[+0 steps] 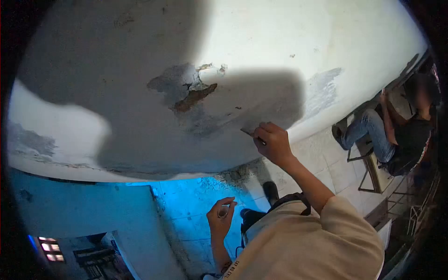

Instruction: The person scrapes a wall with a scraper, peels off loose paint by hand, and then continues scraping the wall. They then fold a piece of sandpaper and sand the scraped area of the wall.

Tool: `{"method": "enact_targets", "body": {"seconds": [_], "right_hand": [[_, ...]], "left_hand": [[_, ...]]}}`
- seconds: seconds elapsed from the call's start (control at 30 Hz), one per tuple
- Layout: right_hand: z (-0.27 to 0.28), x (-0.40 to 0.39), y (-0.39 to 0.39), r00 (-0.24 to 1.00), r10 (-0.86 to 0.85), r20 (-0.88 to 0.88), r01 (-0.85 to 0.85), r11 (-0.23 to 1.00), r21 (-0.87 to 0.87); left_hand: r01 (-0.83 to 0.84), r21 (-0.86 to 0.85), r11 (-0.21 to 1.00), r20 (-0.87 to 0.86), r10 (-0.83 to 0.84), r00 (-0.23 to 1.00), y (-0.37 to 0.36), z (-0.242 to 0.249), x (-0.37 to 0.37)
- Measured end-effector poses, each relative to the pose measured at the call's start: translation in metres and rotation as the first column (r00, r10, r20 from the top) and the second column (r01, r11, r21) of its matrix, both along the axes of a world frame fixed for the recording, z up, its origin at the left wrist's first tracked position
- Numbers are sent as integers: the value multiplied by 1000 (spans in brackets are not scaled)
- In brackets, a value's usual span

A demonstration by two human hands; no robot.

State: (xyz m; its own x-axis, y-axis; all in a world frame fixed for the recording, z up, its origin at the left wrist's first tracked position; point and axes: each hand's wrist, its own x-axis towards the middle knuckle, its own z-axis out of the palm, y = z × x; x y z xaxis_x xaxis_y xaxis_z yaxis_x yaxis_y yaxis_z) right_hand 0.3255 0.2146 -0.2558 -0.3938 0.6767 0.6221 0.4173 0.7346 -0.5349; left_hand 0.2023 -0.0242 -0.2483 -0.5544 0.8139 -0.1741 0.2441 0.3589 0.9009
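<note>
My right hand (273, 142) is closed around a thin, dark flat-bladed tool that looks like a scraper (247, 132). Its tip points left at the grey-patched wall (242, 42); whether it touches cannot be made out in the shadow. Up and left of this hand, plaster has broken away, leaving a brown and grey damaged patch (195, 95). Lower down, away from the wall, my left hand (221, 215) hangs above the floor, fingers loosely curled and apart. Nothing held shows clearly in it.
At the right, another person (410, 126) sits near a metal-framed chair (373, 170). Pale floor tiles (322, 163) run below the wall, with crumbled debris (238, 175) along its base. A bluish wall (93, 200) and an opening (95, 256) lie at lower left.
</note>
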Motion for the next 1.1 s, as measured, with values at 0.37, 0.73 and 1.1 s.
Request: {"method": "enact_targets", "body": {"seconds": [0.37,0.73,1.1], "right_hand": [[0,17,13,998,10,60,-10,1000,10],[14,26,11,998,56,41,-55,998,-29],[10,6,-1,987,73,141,-79,996,40]], "left_hand": [[39,-71,997,-27,-41,999,0,4,-1],[-29,-116,993,124,43,991,-14,-7,9],[-28,-50,998,102,33,994,-36,-26,13]]}}
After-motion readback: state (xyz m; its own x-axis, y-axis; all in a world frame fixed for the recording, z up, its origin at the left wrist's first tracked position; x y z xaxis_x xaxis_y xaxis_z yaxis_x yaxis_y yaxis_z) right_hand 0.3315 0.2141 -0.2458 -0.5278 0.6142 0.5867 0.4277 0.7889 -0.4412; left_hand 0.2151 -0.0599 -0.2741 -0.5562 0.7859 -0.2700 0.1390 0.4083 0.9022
